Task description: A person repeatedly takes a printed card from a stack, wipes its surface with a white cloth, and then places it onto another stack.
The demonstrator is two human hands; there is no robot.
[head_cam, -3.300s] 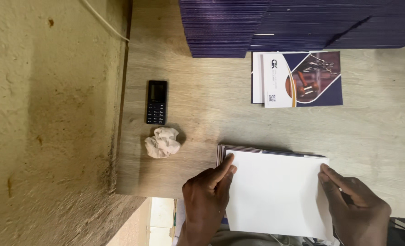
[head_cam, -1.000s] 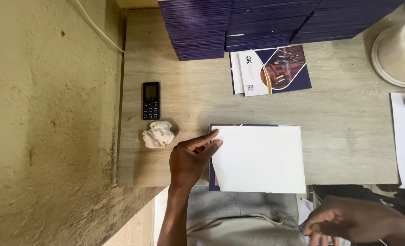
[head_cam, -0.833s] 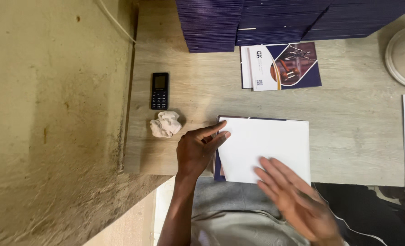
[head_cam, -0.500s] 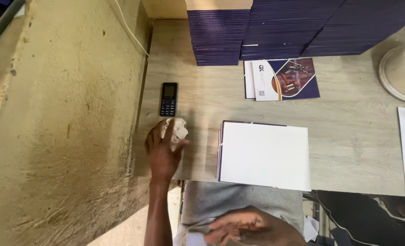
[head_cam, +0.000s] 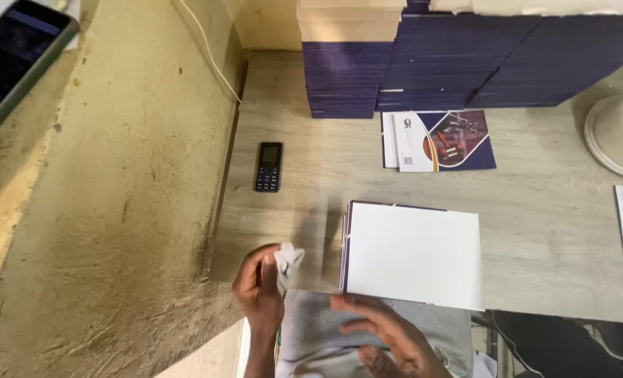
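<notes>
Crumpled cloth [head_cam: 288,260] in left hand [head_cam: 261,288]

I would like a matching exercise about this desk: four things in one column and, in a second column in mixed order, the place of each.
Things:
1. crumpled cloth
2. black keypad phone
3. white-topped stack
4. printed leaflet

Places:
A. lying flat at the near edge of the wooden desk, by the right hand
B. just in front of the dark blue piles
C. held in the left hand
D. alone near the desk's left edge, beside the wall

Pairs: 1-C, 2-D, 3-A, 4-B
</notes>
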